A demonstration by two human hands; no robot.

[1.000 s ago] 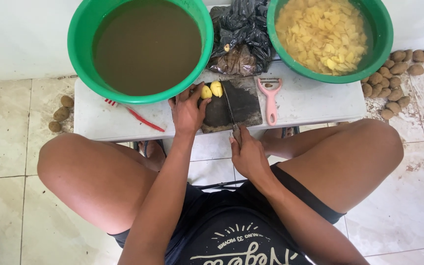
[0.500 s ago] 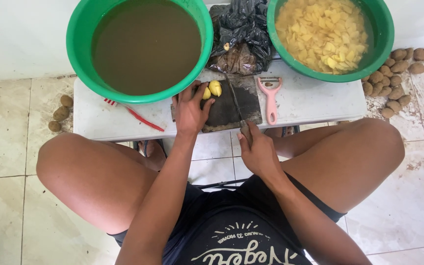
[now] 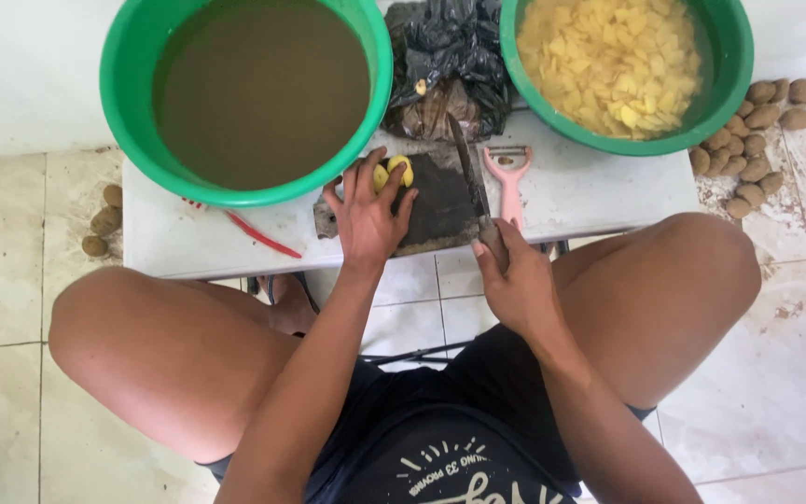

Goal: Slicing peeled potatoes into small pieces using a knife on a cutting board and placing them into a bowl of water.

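L hand [image 3: 368, 213] lies spread on a dark cutting board [image 3: 440, 201], fingers open, fingertips touching two peeled yellow potato pieces [image 3: 392, 174] at the board's far-left edge; it pins them rather than wrapping round them. R hand [image 3: 518, 285] is closed round the handle of a knife [image 3: 470, 173]; blade lifted and angled away from the body, tip up near the black plastic bag [image 3: 445, 56], edge above the board's right side, apart from the pieces.

Board sits on a low white table [image 3: 599, 191], approx. centre, between the person's knees; a pink peeler [image 3: 507, 177] lies just beside the knife on the right, head pointing away. A thin red stick-like thing [image 3: 258, 235] (can't tell what it is) rests on the table left of the board.

Far side of the table: green basin of murky brown water [image 3: 258, 89] on the left; second green basin [image 3: 627, 65] on the right, full of cut yellow potato pieces in water; the bag w/ brownish peelings between them.

Unpeeled small potatoes [image 3: 757, 131] heaped on the tiled floor right of the table; a few more [image 3: 103, 219] on the floor at left.
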